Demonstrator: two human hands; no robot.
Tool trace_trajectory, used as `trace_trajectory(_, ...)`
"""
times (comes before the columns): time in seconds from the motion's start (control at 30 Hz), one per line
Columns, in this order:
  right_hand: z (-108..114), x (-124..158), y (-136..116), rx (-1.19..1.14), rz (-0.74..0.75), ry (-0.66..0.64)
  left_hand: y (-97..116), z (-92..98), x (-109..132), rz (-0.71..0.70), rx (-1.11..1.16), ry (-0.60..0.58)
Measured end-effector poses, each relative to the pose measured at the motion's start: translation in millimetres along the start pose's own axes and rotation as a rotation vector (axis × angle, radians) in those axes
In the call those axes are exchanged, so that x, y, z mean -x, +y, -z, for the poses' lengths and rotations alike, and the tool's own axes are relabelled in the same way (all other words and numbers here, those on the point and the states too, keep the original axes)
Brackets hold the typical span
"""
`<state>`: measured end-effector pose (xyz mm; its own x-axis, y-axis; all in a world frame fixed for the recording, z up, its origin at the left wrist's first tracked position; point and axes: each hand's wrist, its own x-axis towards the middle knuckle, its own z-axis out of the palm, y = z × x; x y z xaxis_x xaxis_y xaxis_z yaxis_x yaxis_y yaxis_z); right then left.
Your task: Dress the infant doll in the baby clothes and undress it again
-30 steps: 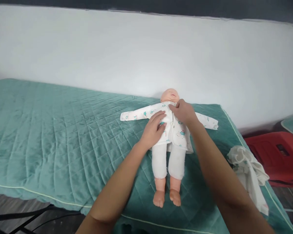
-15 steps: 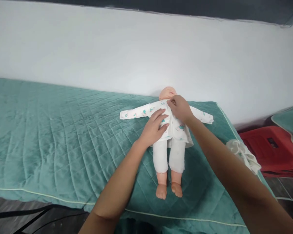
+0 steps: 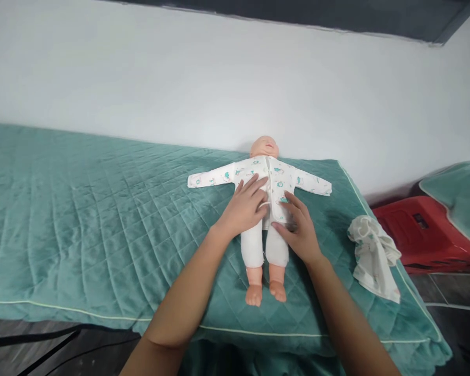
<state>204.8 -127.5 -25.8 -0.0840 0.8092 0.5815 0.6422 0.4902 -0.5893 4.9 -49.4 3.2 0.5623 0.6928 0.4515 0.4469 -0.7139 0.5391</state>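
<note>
A baby doll (image 3: pixel 264 147) lies on its back, arms spread, in white leggings and a white jacket (image 3: pixel 280 169) with small printed figures. The front edges of the jacket meet along the chest, parted a little at the neck. My left hand (image 3: pixel 245 206) rests on the jacket's left front, its thumb and a finger closing on the lower front edge while the other fingers stretch over the belly. At the lower right front, my right hand (image 3: pixel 301 230) has its fingers apart, fingertips at the cloth and thumb near the hem.
The doll lies on a green quilted bed cover (image 3: pixel 102 224) against a white wall (image 3: pixel 160 78). A crumpled white printed garment (image 3: pixel 374 256) is near the bed's right edge. Beyond stands a red plastic stool-like object (image 3: pixel 426 230), partly under green cloth (image 3: pixel 462 193).
My right hand has left the jacket's neck and moved down to its lower right front. The left thumb and finger have drawn together at the edge. The view has shifted slightly right.
</note>
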Motion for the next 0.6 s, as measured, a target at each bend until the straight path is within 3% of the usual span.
trace_trajectory(0.1, -0.5, -0.2, 0.7, 0.015, 0.013, 0.029, -7.5, -0.9, 0.9, 0.102, 0.292, 0.216)
trace_trajectory(0.3, -5.6, 3.1, 1.6, 0.030, -0.067, 0.233, -25.0, -12.3, 17.8, 0.489, 0.767, 0.859)
trace_trajectory(0.37, -4.1, 2.1, 6.2, -0.111, -0.230, 0.350, -31.3, -13.7, 26.2, 0.553, 0.923, 0.969)
trace_trajectory(0.47, 2.6, -0.8, 17.7, -0.451, -0.541, 0.600, -39.9, -10.6, 38.9, 0.646, 1.087, 1.044)
trace_trajectory(0.6, 13.0, -1.9, 31.6, -0.793, -0.700, 0.729, -46.4, -4.0, 52.1, 0.676, 1.086, 1.134)
